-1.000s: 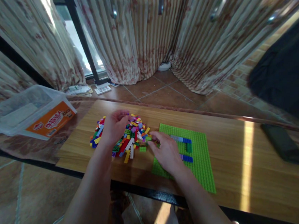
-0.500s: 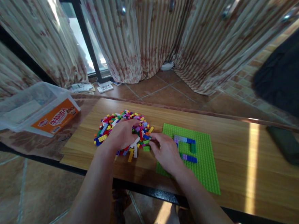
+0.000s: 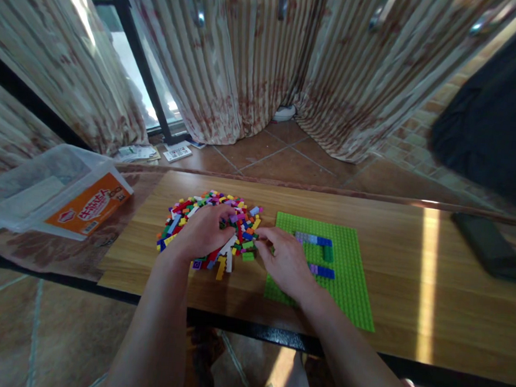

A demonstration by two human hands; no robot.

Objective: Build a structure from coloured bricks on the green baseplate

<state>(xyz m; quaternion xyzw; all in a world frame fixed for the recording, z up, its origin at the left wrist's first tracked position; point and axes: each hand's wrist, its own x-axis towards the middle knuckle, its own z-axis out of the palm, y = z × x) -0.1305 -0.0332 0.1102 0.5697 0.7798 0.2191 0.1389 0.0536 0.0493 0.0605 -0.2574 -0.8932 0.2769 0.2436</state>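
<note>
Wooden tabletop (image 3: 390, 285) before striped curtains (image 3: 262, 70): left hand (image 3: 204, 232) dips into the middle of the brick pile (image 3: 241, 222)

Fingers on that left hand curl downward, their tips lost among the pieces; whether they close on any one brick I cannot tell; the right hand (image 3: 285, 262) keeps thumb and forefinger near together at the pile's three o'clock edge, and whether something sits between them I cannot tell either; a loose green brick (image 3: 248, 256) lies at about eight o'clock from those fingertips.

Compared with a second ago, the left hand has come from the pile's twelve o'clock side toward its centre; the right hand stays much where it was; visible pieces on the green baseplate (image 3: 352, 288) look unchanged, so I judge this to be picking over, not fixing down.

Farther out, the baseplate lies at three o'clock from the pile, partly under the right hand; blue bricks (image 3: 324, 242) and others form part of an outline on it; a clear tub (image 3: 86, 208) stands at nine o'clock; a dark flat object (image 3: 495, 248) rests far out toward three.
</note>
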